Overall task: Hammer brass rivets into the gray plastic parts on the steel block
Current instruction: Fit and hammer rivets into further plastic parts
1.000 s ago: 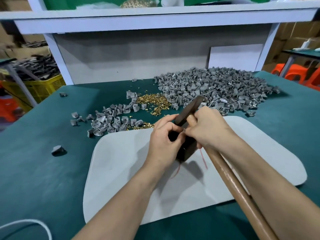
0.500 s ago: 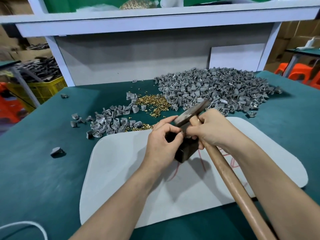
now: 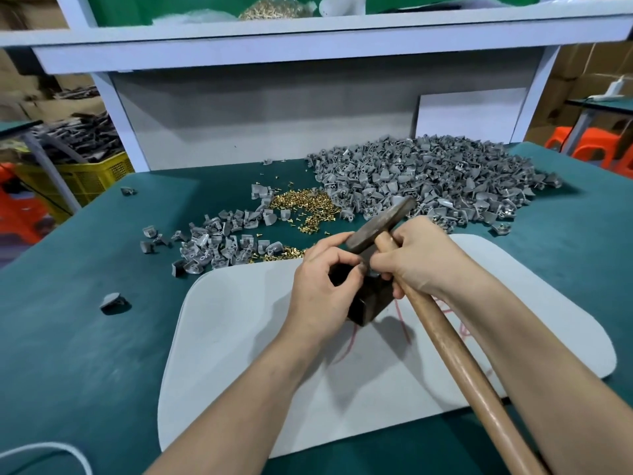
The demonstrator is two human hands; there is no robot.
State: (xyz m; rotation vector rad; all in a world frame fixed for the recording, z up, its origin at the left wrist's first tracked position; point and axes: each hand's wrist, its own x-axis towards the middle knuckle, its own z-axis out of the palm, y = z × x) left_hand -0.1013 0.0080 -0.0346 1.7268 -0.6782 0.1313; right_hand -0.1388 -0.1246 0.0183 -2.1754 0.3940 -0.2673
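1. A small heap of parts point(image 3: 219, 248) lies left on the table point(image 3: 68, 337), with loose rivets point(image 3: 305, 210) just behind it.
2. My left hand point(image 3: 325, 289) is curled, thumb and forefinger pinching at the top of the block point(image 3: 368, 305). The sliver of gray between the fingertips I take to be the gray part point(image 3: 373, 274); I cannot see a rivet in it.
3. The block stands on the white mat point(image 3: 239, 337). Judgement: seat the part flat and the rivet upright before any blow.
4. The hammer point(image 3: 380, 224) hangs tilted just above the block. Bring its face down square.
5. My right hand point(image 3: 421, 265) is wrapped round the handle right under the head. This short grip suits light taps; get the left fingertips clear first.
6. A large heap of parts point(image 3: 428, 180) sits back right.
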